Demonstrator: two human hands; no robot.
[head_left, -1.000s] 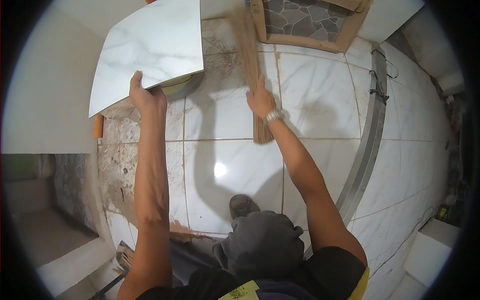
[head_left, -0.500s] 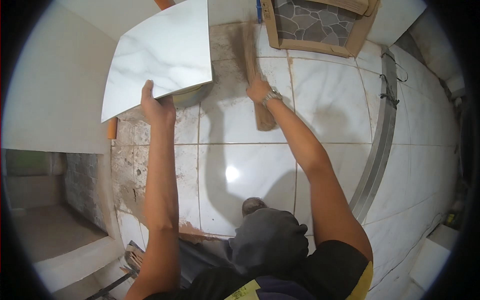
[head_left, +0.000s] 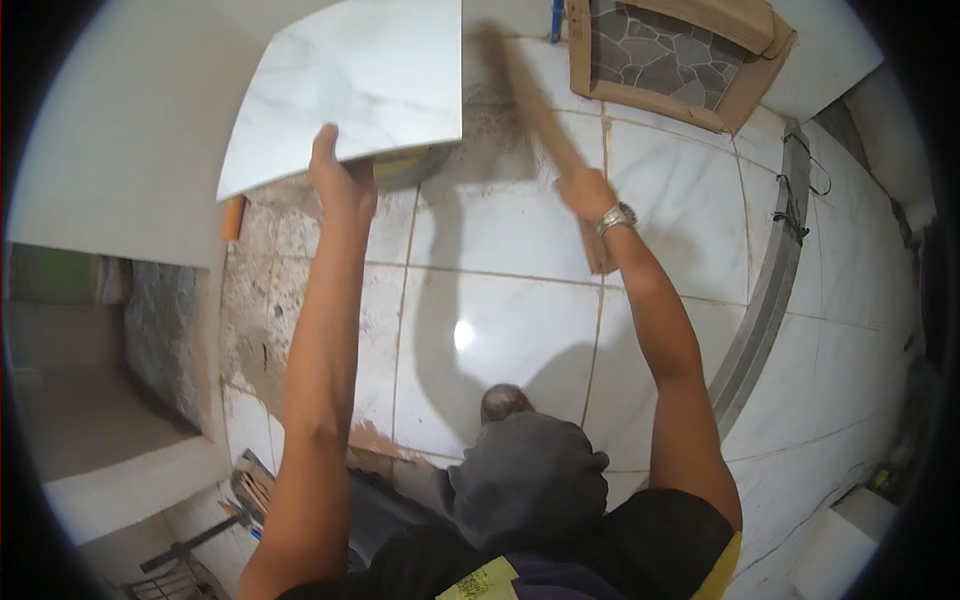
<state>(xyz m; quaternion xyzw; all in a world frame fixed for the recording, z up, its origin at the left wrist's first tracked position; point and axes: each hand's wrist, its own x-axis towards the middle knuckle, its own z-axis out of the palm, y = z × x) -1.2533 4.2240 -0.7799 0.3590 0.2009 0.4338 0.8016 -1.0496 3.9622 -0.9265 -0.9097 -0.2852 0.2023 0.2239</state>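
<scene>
My left hand [head_left: 342, 185] grips the near edge of a large white marble-look tile [head_left: 350, 85], thumb on its upper face and fingers underneath. The tile is raised and tilted, with its far part cut off by the picture's upper edge. Partly hidden below it is a rounded yellow-green container [head_left: 408, 166]. To the right, my right hand [head_left: 588, 195] is closed round a long wooden batten [head_left: 545, 118] near its lower part. The batten slants up and to the left, its far end smeared by motion beside the tile's right edge.
White floor tiles [head_left: 500, 235] lie ahead, dirty with mortar at left. A cardboard box [head_left: 655, 108] with stone-pattern tiles stands at the far right. A long metal bar [head_left: 765, 285] lies along the right. An orange pipe [head_left: 235, 218] shows by the left wall.
The batten has swung from nearly straight to slanting, its far end to the left and its near end to the right. My view has shifted slightly; the left hand keeps its hold on the tile.
</scene>
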